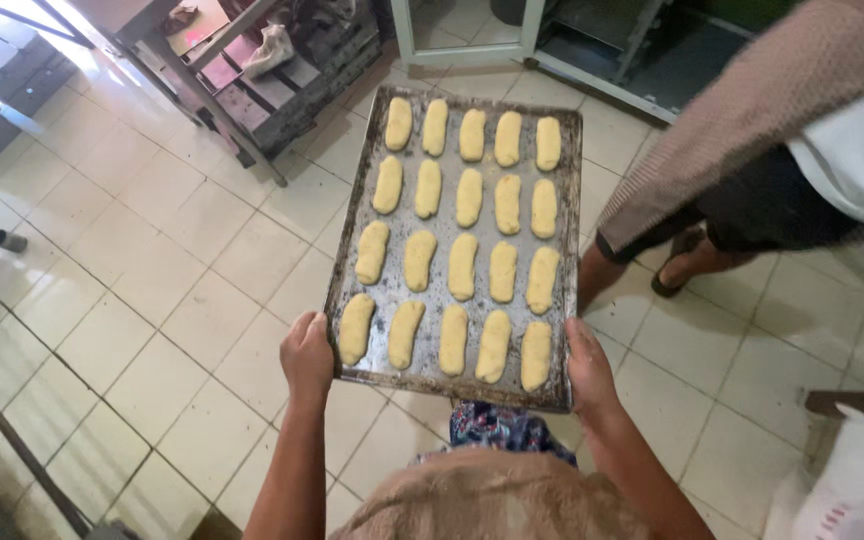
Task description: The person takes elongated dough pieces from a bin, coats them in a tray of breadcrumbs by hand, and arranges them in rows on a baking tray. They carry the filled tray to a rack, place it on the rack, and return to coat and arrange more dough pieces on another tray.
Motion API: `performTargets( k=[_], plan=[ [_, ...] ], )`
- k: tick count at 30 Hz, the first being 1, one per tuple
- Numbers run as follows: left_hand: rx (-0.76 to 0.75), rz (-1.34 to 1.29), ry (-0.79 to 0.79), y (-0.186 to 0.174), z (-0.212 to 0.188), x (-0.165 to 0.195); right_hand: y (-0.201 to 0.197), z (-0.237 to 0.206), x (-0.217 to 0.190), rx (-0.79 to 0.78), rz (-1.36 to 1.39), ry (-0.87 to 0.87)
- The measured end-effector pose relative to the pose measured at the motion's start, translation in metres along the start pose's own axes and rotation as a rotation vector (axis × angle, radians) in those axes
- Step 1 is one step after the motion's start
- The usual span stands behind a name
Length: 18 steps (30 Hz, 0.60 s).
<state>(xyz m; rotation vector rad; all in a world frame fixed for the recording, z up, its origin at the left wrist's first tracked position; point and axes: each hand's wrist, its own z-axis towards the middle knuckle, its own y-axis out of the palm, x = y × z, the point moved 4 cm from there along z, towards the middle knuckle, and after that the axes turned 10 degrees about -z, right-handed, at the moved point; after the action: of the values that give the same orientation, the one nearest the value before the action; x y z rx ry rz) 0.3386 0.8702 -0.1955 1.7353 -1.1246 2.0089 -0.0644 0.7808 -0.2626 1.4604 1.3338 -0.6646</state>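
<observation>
I carry a worn metal baking tray level in front of me above a tiled floor. Several pale, oblong pieces of raw dough lie on it in neat rows. My left hand grips the tray's near left corner. My right hand grips its near right corner. Thumbs rest on the rim, fingers are hidden underneath.
Another person in a brownish top and sandals stands close on the right, beside the tray's far end. A wooden rack stands at the upper left. A white-framed doorway lies ahead. A white sack sits at lower right.
</observation>
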Motion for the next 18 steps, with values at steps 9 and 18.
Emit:
performTargets(
  k=[9, 18],
  plan=[
    [-0.107, -0.123, 0.118, 0.181, 0.302, 0.110, 0.025, 0.304, -0.145, 0.111, 0.063, -0.060],
    [-0.358, -0.001, 0.392, 0.457, 0.591, 0.179, 0.003, 0.553, -0.248, 0.532, 0.058, -0.144]
  ],
)
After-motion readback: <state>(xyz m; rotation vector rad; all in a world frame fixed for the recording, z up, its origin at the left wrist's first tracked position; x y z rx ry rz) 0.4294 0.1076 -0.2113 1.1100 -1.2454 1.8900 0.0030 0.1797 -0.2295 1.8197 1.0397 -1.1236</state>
